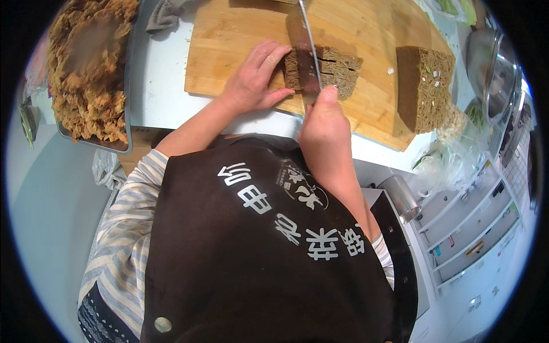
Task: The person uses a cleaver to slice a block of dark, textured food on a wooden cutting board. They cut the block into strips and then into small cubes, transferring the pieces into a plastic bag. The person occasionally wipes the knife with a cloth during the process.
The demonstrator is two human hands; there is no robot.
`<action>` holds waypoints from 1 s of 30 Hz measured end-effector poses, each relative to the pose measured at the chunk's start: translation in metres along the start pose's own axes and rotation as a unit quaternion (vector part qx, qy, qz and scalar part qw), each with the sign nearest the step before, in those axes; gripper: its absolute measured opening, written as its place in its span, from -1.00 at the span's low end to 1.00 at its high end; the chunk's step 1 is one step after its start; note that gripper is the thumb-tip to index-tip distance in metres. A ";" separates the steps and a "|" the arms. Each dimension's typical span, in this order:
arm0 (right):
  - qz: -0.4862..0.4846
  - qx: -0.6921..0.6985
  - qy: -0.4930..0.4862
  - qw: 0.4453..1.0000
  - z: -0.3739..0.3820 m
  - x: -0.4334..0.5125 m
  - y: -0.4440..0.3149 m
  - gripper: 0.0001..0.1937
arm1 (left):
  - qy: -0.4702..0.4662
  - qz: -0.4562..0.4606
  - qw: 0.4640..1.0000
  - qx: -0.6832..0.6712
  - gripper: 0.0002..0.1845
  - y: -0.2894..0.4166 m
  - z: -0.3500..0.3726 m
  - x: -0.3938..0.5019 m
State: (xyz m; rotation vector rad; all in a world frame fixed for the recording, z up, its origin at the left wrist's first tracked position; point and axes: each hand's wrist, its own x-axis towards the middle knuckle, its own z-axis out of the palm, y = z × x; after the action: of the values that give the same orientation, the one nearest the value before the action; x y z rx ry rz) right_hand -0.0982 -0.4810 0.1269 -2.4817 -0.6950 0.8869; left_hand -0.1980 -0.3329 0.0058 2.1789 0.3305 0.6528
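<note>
My right hand (327, 130) grips the handle of a cleaver (305, 47). Its broad blade stands over a brown block of pressed noodles (339, 79), which is cut into pieces. Dark gaps run between the pieces to the right of the blade. At the block's left end, my left hand (259, 77) holds it between the fingertips and the thumb. The blade hides part of the block, so how deep it sits cannot be told. All this rests on a wooden cutting board (373, 113). A larger noodle block (429, 90), dotted with white and green bits, stands at the board's right.
To the left, a metal tray (128, 107) is heaped with fried, battered pieces (92, 64). A grey cloth (164, 16) lies between tray and board. Metal bowls (493, 73) and a plastic bag (454, 160) crowd the right side. Another brown piece (261, 4) sits at the board's far edge.
</note>
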 end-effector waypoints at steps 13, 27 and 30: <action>-0.098 0.012 0.097 0.990 0.021 0.009 0.037 -0.78 | -0.036 -0.008 0.999 0.016 0.06 0.005 -0.002 0.004; 0.205 0.444 0.078 0.869 -0.018 -0.049 0.143 -0.67 | -0.294 -0.076 0.931 0.200 0.34 0.047 -0.008 0.074; 0.186 0.465 0.050 0.864 -0.013 -0.028 0.152 -0.67 | -0.338 -0.060 0.913 0.220 0.34 0.051 -0.005 0.083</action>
State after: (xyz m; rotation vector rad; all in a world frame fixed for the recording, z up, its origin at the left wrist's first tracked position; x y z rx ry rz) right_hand -0.0609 -0.6199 0.0694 -1.7457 0.2569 0.9131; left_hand -0.1310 -0.3250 0.0764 2.6216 0.2481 -0.2974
